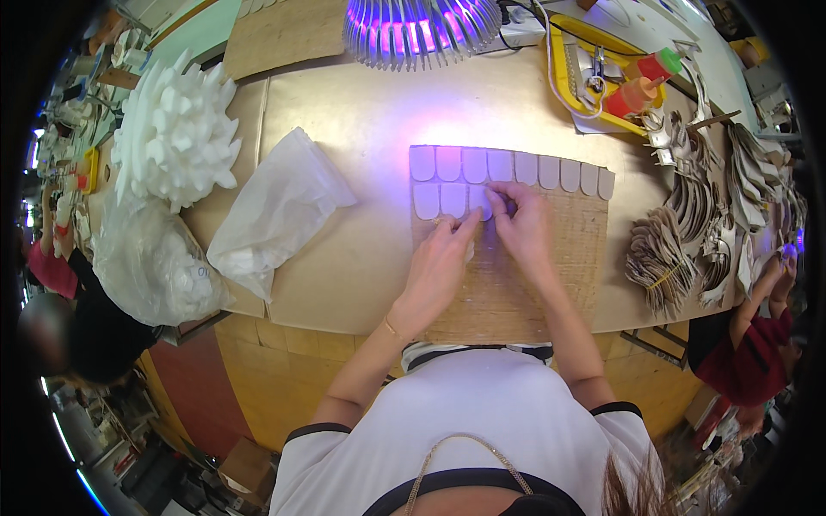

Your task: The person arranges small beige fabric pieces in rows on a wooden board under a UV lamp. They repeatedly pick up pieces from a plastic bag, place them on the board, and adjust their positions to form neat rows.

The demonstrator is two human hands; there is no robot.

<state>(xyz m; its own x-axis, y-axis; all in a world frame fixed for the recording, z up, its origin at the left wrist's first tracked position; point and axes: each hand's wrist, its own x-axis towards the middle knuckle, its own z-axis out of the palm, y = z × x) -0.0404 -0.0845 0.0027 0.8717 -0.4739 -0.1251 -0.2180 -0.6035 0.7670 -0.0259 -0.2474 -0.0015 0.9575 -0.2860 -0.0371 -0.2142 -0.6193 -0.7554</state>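
Observation:
A brown board [542, 275] lies in front of me at the table's near edge. Pale tabs with rounded lower ends [500, 165] line its top, and a shorter second row starts below them at the left. My right hand [527, 225] pinches the last rounded tab [485, 206] of that second row between thumb and fingertips. Close beside it, my left hand [434, 268] is closed, its fingertips by the tab's lower left edge. A pale bit shows under the left hand, too hidden to name. A finned lamp [422, 34] casts violet light over the board from beyond.
At the left are a spiky white foam piece [176, 133], a clear plastic bag [163, 271] and a whitish bag [280, 211]. A yellow tray [564, 73] with squeeze bottles [632, 96] stands back right. Bundled strips [662, 262] crowd the right. Other people work at both sides.

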